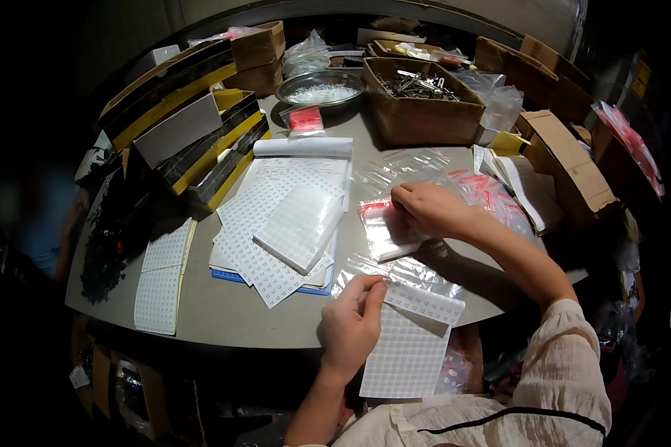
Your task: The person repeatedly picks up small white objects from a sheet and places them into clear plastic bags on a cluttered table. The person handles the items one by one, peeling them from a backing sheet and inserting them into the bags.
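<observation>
Sticker sheet (404,357), we record: pinched by left hand (353,320), plastic bags (386,240) lying beyond, under nearer right hand (431,209), grip unclear.

Top: from where I sit, I see cream cloth (466,430), thin-looking and softly creased over the front.
Right sleeve: the same pale cream (566,357); I make out loose, full folds along it.
Sleeve end: the hem (561,307) stops close to the elbow, slightly gathered, and I see fine wrinkles running from it.
Cord: one narrow black strip (518,411) crosses the cream in a shallow curve, the darkest mark I can find on the clothing.
Forearms: both bare to my eye, the right (522,257) and the left (312,408).
Hands: left (353,328) and right (431,210), both ungloved, smooth-backed.
</observation>
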Tool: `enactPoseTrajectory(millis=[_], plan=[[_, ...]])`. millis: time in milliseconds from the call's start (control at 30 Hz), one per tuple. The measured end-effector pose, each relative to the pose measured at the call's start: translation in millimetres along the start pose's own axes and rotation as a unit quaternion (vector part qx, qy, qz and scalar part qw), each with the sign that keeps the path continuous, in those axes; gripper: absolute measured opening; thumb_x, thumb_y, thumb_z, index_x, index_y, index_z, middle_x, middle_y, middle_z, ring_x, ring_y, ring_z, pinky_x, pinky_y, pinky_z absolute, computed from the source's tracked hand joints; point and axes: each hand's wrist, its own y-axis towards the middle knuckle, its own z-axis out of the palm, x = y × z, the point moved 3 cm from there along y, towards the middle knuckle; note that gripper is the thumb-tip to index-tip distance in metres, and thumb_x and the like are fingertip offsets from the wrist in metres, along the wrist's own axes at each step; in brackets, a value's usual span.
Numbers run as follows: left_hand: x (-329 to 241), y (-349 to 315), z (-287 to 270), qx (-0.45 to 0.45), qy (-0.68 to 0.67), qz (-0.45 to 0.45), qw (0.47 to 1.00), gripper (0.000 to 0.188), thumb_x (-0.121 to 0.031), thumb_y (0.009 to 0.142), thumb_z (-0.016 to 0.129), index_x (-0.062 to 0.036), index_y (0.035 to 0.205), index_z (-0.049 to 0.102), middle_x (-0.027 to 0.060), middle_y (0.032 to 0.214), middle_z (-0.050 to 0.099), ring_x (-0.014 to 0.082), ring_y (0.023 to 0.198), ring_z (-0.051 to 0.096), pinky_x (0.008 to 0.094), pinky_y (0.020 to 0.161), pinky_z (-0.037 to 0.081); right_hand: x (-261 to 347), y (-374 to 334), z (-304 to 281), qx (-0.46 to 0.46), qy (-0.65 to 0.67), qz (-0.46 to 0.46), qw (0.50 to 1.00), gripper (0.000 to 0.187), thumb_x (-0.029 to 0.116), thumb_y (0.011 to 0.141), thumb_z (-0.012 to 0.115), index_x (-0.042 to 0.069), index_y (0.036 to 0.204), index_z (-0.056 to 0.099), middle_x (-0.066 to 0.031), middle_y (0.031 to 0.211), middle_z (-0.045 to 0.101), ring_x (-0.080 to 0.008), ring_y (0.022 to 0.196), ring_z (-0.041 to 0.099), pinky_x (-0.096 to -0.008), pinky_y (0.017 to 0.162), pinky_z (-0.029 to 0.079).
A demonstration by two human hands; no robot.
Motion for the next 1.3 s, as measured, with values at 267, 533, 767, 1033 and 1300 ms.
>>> enactPoseTrajectory(millis=[267, 533, 767, 1033, 1300], plan=[[-3.1, -1.7, -1.1, 0.019, 0.021, -0.009, 1.000, 0.014, -0.013, 0.102, 0.069, 0.0009, 0.100, 0.069, 0.0069, 0.070, 0.070, 0.0071, 0.060, 0.060, 0.0267, 0.055, 0.046, -28.9, -29.5, -26.7, 0.045, -0.060, 0.175, 0.982, 0.033, 0.017, 0.084, 0.081, 0.002, 0.105, 0.061, -0.0209, 0.099, 0.071, -0.0434, 0.093, 0.068, -0.0500, 0.081, 0.053], [0.8, -1.8, -2.3, 0.018, 0.047, -0.011, 0.999, 0.014, -0.014, 0.102, 0.070, -0.0004, 0.099, 0.068, 0.0042, 0.067, 0.067, 0.0063, 0.057, 0.056, 0.0267, 0.052, 0.042, 89.8, -50.8, -46.9, 0.054, 0.270, -0.016, 0.961, 0.022, 0.009, 0.092, 0.073, 0.000, 0.110, 0.063, -0.0149, 0.101, 0.068, -0.0287, 0.090, 0.069, -0.0392, 0.078, 0.055], [1.5, -2.9, -1.8, 0.010, 0.046, -0.018, 0.999, 0.014, -0.017, 0.101, 0.070, -0.0028, 0.100, 0.070, 0.0057, 0.071, 0.071, 0.0082, 0.059, 0.062, 0.0277, 0.056, 0.046, 112.4, -60.6, -40.7, -0.030, 0.117, -0.036, 0.992, 0.023, 0.007, 0.087, 0.076, 0.003, 0.107, 0.064, -0.0140, 0.099, 0.064, -0.0328, 0.089, 0.065, -0.0412, 0.076, 0.053], [5.2, -2.4, -2.7, 0.003, 0.067, -0.036, 0.997, 0.015, -0.018, 0.102, 0.069, -0.0029, 0.100, 0.070, 0.0083, 0.071, 0.072, 0.0147, 0.059, 0.064, 0.0309, 0.057, 0.047, 91.2, -55.4, -37.5, -0.135, 0.175, -0.066, 0.973, 0.020, 0.004, 0.084, 0.076, 0.005, 0.103, 0.070, -0.0116, 0.089, 0.064, -0.0295, 0.078, 0.064, -0.0392, 0.066, 0.051], [-1.3, 0.7, 0.9, 0.021, 0.048, -0.023, 0.998, 0.018, -0.020, 0.102, 0.069, -0.0024, 0.099, 0.069, 0.0053, 0.068, 0.069, 0.0097, 0.056, 0.058, 0.0299, 0.054, 0.043, 16.2, 8.1, 2.5, 0.055, 0.119, 0.050, 0.990, 0.030, 0.024, 0.087, 0.078, -0.002, 0.092, 0.066, -0.0191, 0.082, 0.066, -0.0398, 0.077, 0.065, -0.0470, 0.069, 0.050]])
